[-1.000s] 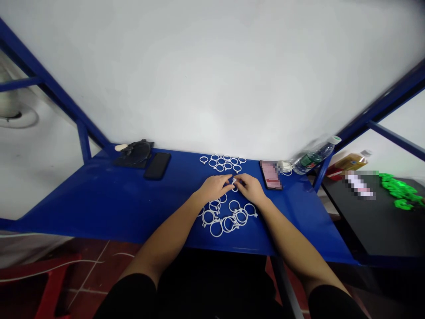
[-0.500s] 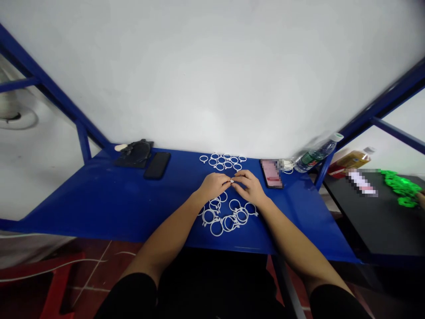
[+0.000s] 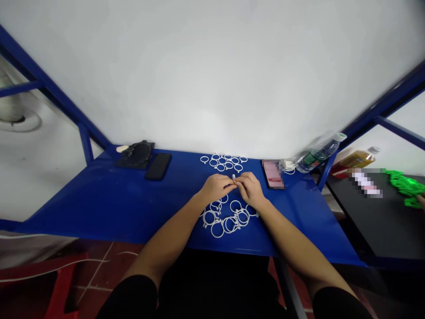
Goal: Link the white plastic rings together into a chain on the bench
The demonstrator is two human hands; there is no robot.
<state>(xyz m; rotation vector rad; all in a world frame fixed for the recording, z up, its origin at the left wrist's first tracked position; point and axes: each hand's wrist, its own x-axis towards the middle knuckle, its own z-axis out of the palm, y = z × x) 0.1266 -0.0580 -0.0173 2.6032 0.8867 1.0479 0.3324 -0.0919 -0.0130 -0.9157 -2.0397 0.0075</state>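
Both hands meet over the blue desk (image 3: 109,199): the left hand (image 3: 216,188) and right hand (image 3: 249,189) pinch one small white ring (image 3: 234,177) between their fingertips, each grip closed on it. Judging by how things lie, a neat cluster of sorted rings (image 3: 225,162) sits at the back by the wall, while a looser pile of rings (image 3: 227,217) (some overlapping) waits just below the wrists, so roughly half looks handled
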